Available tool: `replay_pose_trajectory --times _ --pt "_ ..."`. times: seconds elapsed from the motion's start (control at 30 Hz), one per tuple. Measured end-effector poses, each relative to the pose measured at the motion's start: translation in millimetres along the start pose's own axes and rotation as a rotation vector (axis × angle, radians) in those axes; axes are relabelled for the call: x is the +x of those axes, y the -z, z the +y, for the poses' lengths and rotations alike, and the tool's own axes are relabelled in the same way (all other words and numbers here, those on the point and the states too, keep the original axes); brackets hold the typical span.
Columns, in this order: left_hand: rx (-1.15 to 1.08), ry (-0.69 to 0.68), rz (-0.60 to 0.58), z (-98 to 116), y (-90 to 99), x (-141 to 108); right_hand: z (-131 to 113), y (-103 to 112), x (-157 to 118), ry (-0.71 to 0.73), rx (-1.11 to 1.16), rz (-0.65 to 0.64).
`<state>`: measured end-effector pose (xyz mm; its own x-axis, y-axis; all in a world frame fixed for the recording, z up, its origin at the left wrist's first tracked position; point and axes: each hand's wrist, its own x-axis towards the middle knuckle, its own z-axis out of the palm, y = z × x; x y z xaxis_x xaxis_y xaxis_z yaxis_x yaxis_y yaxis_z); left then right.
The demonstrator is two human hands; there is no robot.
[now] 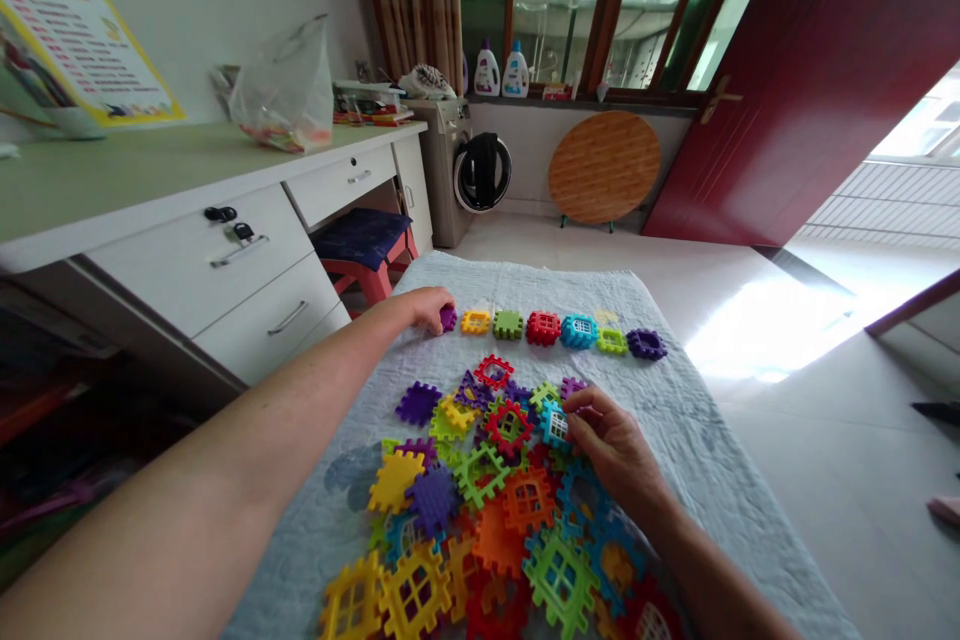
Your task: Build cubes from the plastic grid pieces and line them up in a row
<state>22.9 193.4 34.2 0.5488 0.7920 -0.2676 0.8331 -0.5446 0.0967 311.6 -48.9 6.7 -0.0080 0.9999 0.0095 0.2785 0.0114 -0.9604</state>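
My left hand [430,308] reaches to the far left end of a row of stacked plastic tiles, its fingers closed on a purple tile [448,319]. Along that row stand a yellow stack [475,322], a green stack [508,324], a red stack [543,327], a blue stack [579,331], a lime stack [611,340] and a dark purple stack [646,344]. Nearer to me, my right hand [606,433] pinches a light blue window tile [555,425] at the right edge of a loose heap of mixed tiles, among them an orange window tile [528,500].
A pale blue cloth [720,490] covers the table. To the left is a desk [172,170] with drawers and a plastic bag [289,90]. A stool [367,245], a washing machine [450,170], a round wooden tabletop [604,167] and a red door [795,80] stand beyond.
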Motion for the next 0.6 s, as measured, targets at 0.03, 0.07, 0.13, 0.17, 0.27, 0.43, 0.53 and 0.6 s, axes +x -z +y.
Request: replay_pose_trajectory --times 0.03,0.07,0.13,0.17,0.27,0.43,0.53,0.6 --pt "-0.002 0.001 -0.005 0.7 0.9 0.4 0.3 0.0 0.0 -0.003 -0.001 -0.001" --pt "-0.002 0.002 -0.009 1.6 1.7 0.6 0.6 0.0 -0.1 -0.004 -0.002 -0.003" --pt "-0.003 0.005 -0.014 3.5 3.0 1.0 1.3 0.4 -0.1 -0.006 -0.004 -0.005" --pt "-0.003 0.007 -0.017 4.3 3.6 1.1 1.6 0.6 -0.2 -0.006 -0.005 -0.007" --pt "-0.001 0.012 -0.026 6.0 4.9 1.8 2.0 1.2 -0.4 -0.008 -0.006 -0.014" --pt "0.007 0.019 -0.040 7.6 5.5 4.1 1.5 1.1 0.1 0.012 -0.031 -0.004" --pt "0.014 0.027 -0.039 8.5 3.9 5.3 1.6 1.1 0.6 0.016 -0.032 -0.005" --pt "0.018 0.035 -0.029 8.5 2.1 4.8 1.5 1.4 0.8 0.015 -0.023 -0.007"
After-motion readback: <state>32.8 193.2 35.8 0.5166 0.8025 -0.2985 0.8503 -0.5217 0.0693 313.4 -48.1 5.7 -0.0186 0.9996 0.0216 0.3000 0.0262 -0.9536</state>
